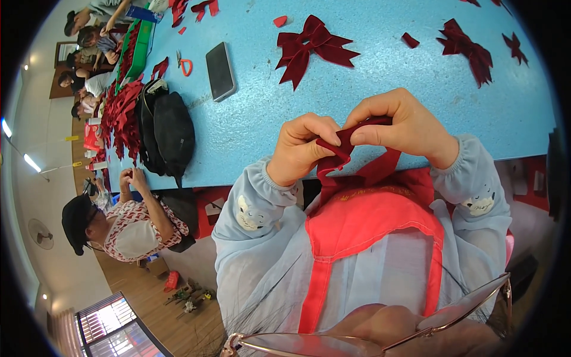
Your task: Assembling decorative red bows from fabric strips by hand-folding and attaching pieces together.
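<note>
Between both hands, just over the table's near edge, is a dark red velvet ribbon (382, 166). My left hand (302, 147) pinches one part of it between thumb and fingers. My right hand (405, 126) grips the folded upper part, its thumb pressing toward the left fingertips. Ribbon tails hang down in front of my red apron (369, 229). Beyond my hands on the blue table (250, 137) lies a finished-looking dark red bow (310, 50). Another bow (467, 50) is farther right.
To the left lie a dark phone (221, 71), orange-handled scissors (185, 64) and a black bag (169, 134). A heap of red ribbons (122, 116) and a green crate (138, 50) line the far left. A seated co-worker (128, 223) is at my left; several others sit farther off.
</note>
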The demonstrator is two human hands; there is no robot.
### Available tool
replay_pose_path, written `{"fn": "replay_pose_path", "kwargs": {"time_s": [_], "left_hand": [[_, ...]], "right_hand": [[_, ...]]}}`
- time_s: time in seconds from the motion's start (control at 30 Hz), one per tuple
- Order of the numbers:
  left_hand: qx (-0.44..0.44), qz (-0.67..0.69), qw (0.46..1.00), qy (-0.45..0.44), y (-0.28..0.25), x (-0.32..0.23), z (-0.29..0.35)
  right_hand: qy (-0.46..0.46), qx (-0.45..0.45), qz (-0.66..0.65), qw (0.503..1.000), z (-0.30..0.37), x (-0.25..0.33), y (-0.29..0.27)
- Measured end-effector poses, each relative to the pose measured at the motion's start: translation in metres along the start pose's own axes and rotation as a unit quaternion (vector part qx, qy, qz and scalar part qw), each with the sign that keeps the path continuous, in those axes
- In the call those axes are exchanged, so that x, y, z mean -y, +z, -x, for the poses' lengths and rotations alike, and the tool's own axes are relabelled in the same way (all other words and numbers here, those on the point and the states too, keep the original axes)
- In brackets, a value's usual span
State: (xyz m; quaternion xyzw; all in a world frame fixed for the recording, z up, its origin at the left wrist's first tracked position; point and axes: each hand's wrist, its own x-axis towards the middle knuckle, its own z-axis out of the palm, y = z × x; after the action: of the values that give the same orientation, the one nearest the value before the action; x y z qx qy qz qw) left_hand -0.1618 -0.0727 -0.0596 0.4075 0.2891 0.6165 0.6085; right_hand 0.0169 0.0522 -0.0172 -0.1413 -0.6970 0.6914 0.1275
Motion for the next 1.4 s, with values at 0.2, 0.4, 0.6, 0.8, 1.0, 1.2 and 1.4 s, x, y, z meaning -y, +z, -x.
{"fn": "replay_pose_path", "kwargs": {"time_s": [0.2,0.4,0.6,0.8,1.0,1.2,1.4], "left_hand": [[-0.021,0.079,0.996,-0.026,0.002,0.002,-0.002],[0.006,0.151,0.987,-0.061,0.001,0.007,-0.003],[-0.007,0.139,0.990,-0.035,0.000,0.015,-0.006],[-0.028,0.055,0.998,-0.033,0.002,0.019,-0.006],[-0.021,-0.030,0.999,0.024,0.007,0.015,-0.007],[-0.054,-0.125,0.990,0.040,0.005,0.012,0.003],[-0.062,-0.102,0.993,0.019,0.003,0.005,0.007]], "right_hand": [[-0.085,-0.010,0.075,0.994,0.000,-0.008,-0.001],[-0.064,0.014,0.083,0.994,0.001,-0.007,-0.006],[-0.129,-0.023,0.106,0.986,0.001,-0.018,-0.008],[-0.100,-0.061,0.110,0.987,0.002,-0.011,0.000],[-0.109,-0.082,0.105,0.985,0.000,-0.012,0.004],[-0.051,-0.152,0.114,0.980,-0.005,-0.004,0.018],[-0.126,-0.153,0.186,0.962,-0.012,-0.007,0.024]]}}
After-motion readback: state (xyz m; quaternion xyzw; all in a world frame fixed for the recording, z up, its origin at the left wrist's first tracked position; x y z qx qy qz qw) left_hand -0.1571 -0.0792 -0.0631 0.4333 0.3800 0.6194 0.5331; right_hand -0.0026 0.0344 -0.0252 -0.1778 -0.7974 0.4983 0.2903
